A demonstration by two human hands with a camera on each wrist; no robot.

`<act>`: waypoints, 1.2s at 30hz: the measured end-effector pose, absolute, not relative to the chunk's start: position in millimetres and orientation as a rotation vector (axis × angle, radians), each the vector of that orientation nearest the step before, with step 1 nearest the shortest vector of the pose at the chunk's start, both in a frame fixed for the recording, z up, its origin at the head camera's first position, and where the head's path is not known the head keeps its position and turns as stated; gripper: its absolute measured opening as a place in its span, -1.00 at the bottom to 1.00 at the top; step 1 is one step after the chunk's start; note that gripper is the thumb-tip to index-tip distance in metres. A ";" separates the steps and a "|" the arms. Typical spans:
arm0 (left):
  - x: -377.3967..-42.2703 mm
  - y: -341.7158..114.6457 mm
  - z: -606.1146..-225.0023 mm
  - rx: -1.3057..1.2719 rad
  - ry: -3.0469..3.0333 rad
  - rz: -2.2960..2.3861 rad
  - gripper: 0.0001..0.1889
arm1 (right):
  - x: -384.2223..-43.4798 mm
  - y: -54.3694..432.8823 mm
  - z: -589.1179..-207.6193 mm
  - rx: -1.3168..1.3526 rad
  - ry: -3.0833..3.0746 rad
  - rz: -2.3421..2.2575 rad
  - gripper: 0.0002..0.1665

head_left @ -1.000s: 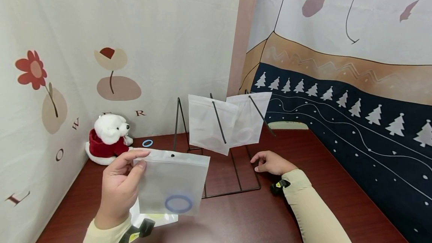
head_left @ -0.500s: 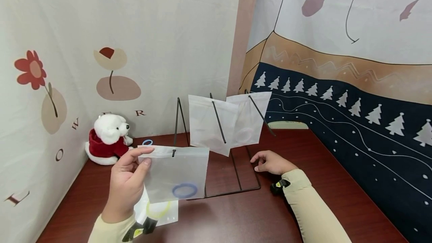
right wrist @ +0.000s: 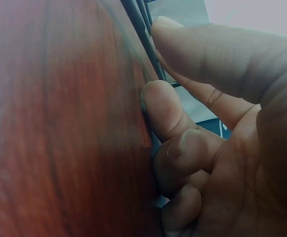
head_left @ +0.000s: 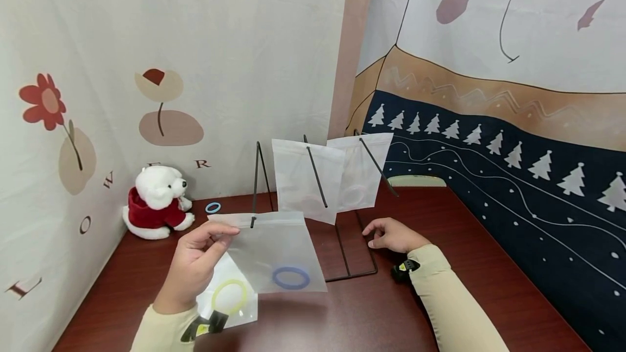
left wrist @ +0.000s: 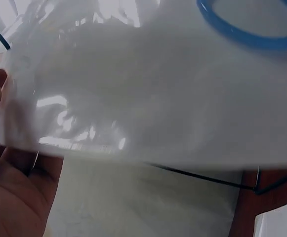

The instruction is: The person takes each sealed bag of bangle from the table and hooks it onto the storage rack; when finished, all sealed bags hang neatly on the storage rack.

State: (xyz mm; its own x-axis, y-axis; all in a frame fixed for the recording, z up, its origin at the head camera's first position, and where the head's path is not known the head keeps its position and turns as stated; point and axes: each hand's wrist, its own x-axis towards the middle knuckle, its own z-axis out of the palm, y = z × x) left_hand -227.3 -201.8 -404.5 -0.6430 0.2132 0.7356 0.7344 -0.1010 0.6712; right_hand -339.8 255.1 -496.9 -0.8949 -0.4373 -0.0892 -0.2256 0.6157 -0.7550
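In the head view my left hand (head_left: 198, 268) pinches the upper left corner of a frosted zip bag (head_left: 264, 249) with a blue ring (head_left: 290, 277) inside. The tip of a black rack's left hook pokes through the hole at the bag's top. From the left wrist view, the bag (left wrist: 133, 98) fills most of the picture, the blue ring (left wrist: 252, 42) at upper right. My right hand (head_left: 393, 235) holds the right side of the wire display rack's base (head_left: 362, 275) with thumb and fingers; in the right wrist view these fingers (right wrist: 163, 106) lie close against the dark wire.
Two more frosted bags hang on the rack's other hooks, a middle bag (head_left: 303, 178) and a right bag (head_left: 364, 173). Below my left hand lies a bag with a yellow ring (head_left: 230, 297). A plush bear (head_left: 158, 200) and a light blue ring (head_left: 213, 207) are at the back left.
My left hand has moved right and slightly forward, bringing the bag along; more of the hook tip now shows through its hole. The yellow-ring bag is more exposed. The right hand stays put.
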 end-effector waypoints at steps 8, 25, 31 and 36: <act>-234.0 -212.2 -412.3 -1.103 -1.909 -1.812 -0.51 | -338.9 254.4 -494.7 -0.529 2.577 -1.149 -0.74; -247.9 -218.3 -428.4 -1.182 -2.353 -1.707 -0.74 | -338.0 253.6 -495.0 -0.525 2.579 -1.147 -0.74; -254.0 -216.4 -439.2 -1.286 -2.475 -1.767 -0.75 | -338.5 254.7 -495.1 -0.540 2.578 -1.145 -0.73; -258.9 -215.0 -446.9 -1.354 -2.551 -1.726 -0.73 | -338.3 254.7 -494.8 -0.539 2.580 -1.142 -0.73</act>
State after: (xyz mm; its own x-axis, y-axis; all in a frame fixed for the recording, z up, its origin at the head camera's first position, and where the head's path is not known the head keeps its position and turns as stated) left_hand -258.9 -215.0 -446.9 -0.6553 0.7163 0.2399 0.4894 0.1605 0.8572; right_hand -338.3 254.7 -494.8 -0.8948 -0.4368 -0.0925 -0.2253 0.6206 -0.7511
